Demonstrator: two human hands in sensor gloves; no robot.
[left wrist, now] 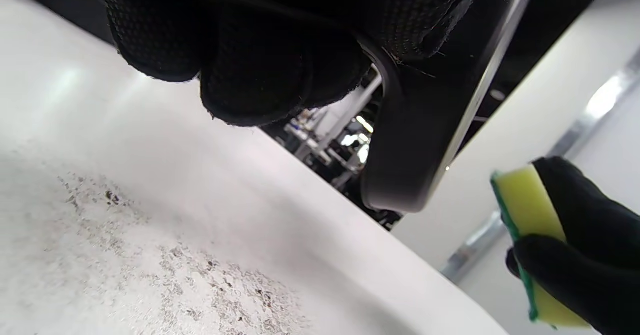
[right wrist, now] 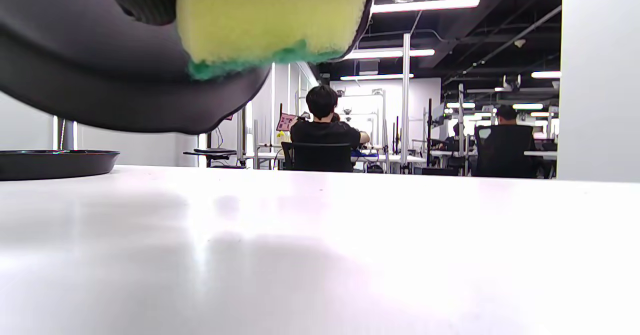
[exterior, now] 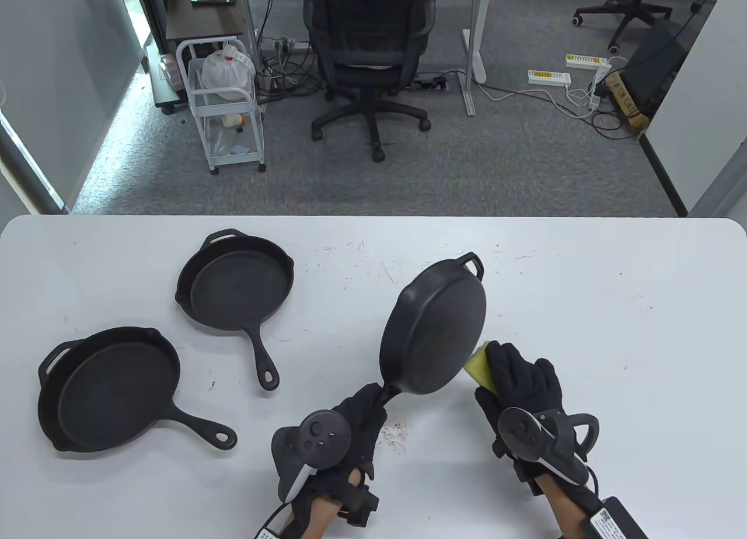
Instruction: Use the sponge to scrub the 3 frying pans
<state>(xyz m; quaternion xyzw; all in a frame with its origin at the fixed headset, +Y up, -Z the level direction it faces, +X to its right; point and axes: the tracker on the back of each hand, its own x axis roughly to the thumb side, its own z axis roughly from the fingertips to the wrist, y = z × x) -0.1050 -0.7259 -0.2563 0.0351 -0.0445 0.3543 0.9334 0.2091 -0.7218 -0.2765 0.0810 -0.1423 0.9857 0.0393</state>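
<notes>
My left hand (exterior: 359, 413) grips the handle of a black cast-iron frying pan (exterior: 435, 326) and holds it tilted above the table, its underside facing the camera. My right hand (exterior: 516, 381) holds a yellow sponge with a green scouring side (exterior: 481, 368) against the pan's lower right edge. In the left wrist view the pan (left wrist: 425, 125) hangs below my left hand's fingers (left wrist: 250, 75), with the sponge (left wrist: 530, 215) close to its right. In the right wrist view the sponge (right wrist: 270, 15) lies against the pan (right wrist: 100, 90). Two more black pans (exterior: 242, 285) (exterior: 111, 387) lie flat at the left.
Dark gritty specks (exterior: 394, 431) lie on the white table (exterior: 613, 329) near my left hand. Beyond the table's far edge stand an office chair (exterior: 370, 54) and a white cart (exterior: 224, 104). People sit at desks (right wrist: 325, 130) in the background.
</notes>
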